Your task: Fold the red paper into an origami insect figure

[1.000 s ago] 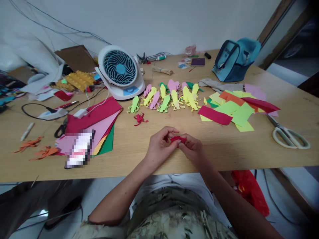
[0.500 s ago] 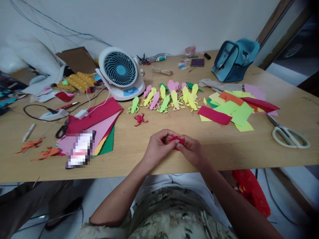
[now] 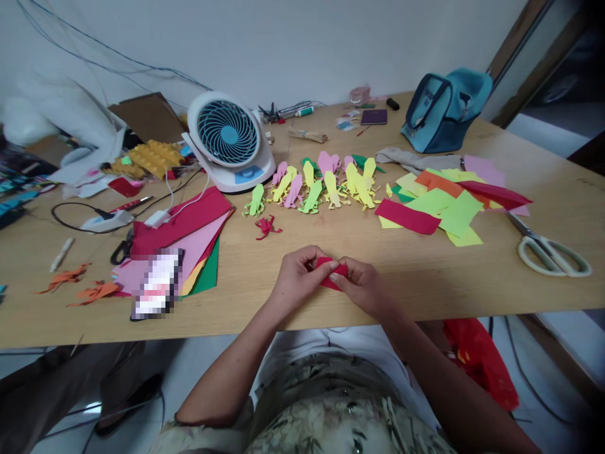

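Note:
Both hands meet above the table's front part, pinching one small folded piece of red paper (image 3: 333,275). My left hand (image 3: 302,274) grips its left side, thumb on top. From the right, my right hand (image 3: 362,282) holds the other side, its thumb close to the left thumb. Beyond them lies a red folded paper figure (image 3: 268,227) with thin limbs. Behind it stand several folded figures in pink, green and yellow (image 3: 331,188). A red paper strip (image 3: 409,217) rests on a pile of coloured sheets (image 3: 460,217) to the right.
Scissors (image 3: 551,252) lie at the right, below a blue bag (image 3: 444,110). A white fan (image 3: 229,139) stands at back left. Coloured sheets (image 3: 205,271), a blurred-out object (image 3: 157,284), a power strip (image 3: 108,220) and orange paper figures (image 3: 97,292) are on the left.
The red paper between my hands now shows more of its surface, turned flatter towards the camera. My fingers have shifted slightly on it. The view has moved a little.

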`<state>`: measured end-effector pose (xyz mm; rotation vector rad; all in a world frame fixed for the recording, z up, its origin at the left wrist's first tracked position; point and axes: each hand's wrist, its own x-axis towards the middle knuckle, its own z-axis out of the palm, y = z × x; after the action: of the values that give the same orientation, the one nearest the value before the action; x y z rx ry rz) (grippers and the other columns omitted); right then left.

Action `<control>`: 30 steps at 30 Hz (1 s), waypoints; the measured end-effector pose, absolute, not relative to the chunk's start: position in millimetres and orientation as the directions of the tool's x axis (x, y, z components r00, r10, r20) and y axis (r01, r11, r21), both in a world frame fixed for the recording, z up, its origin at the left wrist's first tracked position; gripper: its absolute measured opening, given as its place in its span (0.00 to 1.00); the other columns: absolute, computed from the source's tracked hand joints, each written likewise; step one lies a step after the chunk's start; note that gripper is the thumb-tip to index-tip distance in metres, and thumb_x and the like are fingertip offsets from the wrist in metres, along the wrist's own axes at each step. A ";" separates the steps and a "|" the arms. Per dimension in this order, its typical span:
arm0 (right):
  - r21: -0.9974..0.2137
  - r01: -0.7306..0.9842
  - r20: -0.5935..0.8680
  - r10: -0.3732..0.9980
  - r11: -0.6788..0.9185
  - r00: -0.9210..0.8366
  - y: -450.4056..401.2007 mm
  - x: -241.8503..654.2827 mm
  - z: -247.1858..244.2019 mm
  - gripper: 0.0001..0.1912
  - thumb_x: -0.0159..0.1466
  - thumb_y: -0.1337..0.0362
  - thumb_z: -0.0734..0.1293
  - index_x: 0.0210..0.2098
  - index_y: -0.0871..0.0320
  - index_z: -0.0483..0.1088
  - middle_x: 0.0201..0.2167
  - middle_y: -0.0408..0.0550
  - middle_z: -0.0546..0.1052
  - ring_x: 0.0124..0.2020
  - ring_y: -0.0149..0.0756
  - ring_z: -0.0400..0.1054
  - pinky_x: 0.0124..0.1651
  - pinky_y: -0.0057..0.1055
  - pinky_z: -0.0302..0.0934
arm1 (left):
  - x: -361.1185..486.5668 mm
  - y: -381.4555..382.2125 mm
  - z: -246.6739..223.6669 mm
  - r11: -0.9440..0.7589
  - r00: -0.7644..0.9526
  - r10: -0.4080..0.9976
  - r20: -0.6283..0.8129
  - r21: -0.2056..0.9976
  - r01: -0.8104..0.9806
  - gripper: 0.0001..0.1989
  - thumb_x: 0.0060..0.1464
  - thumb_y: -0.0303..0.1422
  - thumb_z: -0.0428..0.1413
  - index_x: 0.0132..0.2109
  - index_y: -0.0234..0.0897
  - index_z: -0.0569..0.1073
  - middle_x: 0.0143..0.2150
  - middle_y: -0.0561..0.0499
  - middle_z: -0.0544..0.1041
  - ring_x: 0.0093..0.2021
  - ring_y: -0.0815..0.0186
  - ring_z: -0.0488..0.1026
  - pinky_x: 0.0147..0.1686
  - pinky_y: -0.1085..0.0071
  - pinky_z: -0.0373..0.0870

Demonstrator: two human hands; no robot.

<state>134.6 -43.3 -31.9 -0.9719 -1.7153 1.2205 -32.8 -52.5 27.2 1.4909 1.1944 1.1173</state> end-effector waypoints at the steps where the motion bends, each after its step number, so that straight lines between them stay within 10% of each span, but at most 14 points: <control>1: -0.964 0.132 0.166 0.907 0.233 -0.386 -43.1 134.6 -32.0 0.10 0.65 0.60 0.65 0.29 0.55 0.65 0.25 0.39 0.66 0.28 0.30 0.60 0.33 0.28 0.55 | -32.7 -52.8 27.5 -0.157 0.130 0.982 0.134 0.969 0.190 0.13 0.53 0.37 0.62 0.27 0.34 0.71 0.24 0.55 0.69 0.26 0.72 0.62 0.27 0.75 0.57; 30: -0.992 0.090 0.062 0.953 0.092 -0.297 -39.3 130.6 -23.3 0.10 0.63 0.56 0.65 0.37 0.55 0.73 0.33 0.43 0.78 0.33 0.34 0.69 0.37 0.29 0.61 | -24.0 -42.4 -9.7 -0.026 0.035 0.999 0.028 0.998 -0.056 0.17 0.50 0.44 0.65 0.30 0.35 0.72 0.27 0.55 0.71 0.27 0.72 0.63 0.31 0.74 0.59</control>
<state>130.6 -39.3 -23.3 -1.0697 -1.5405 1.3136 -24.0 -42.4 -9.7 1.2046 1.1284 1.2282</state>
